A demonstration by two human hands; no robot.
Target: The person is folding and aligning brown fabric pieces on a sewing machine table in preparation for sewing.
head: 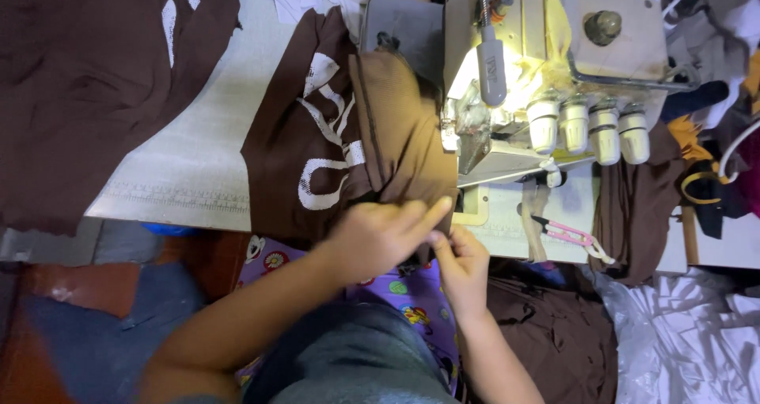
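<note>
A view from above onto a sewing table [190, 166], looking down at 2 bare hands working at its near edge. A brown garment [356, 135] with large white lettering printed on it lies on the table, folded over so a plain brown panel faces up. Its far end sits against the sewing machine [546, 64], and its near end hangs over the table edge, right under both hands.

The left hand [380, 234] rests on that near edge of the garment, fingers stretched toward the right and pressing the cloth down. The right hand [463, 261] sits just beside it, touching it, with its fingertips pinching the same brown edge. The exact spot where the fingers grip is hidden beneath the left hand, so the fold there cannot be made out.

The machine is cream-coloured with a small lamp glowing over its needle area, and 4 pale round knobs [590, 127] stand in a row on its front. The needle itself is lost in glare. A pair of pink-handled thread snips [574, 236] lies on the table to the right of the hands. More brown cloth [87, 79] is spread at the far left, cut off by the frame. A purple patterned fabric [412, 293] shows under the arms, partly covered.
</note>
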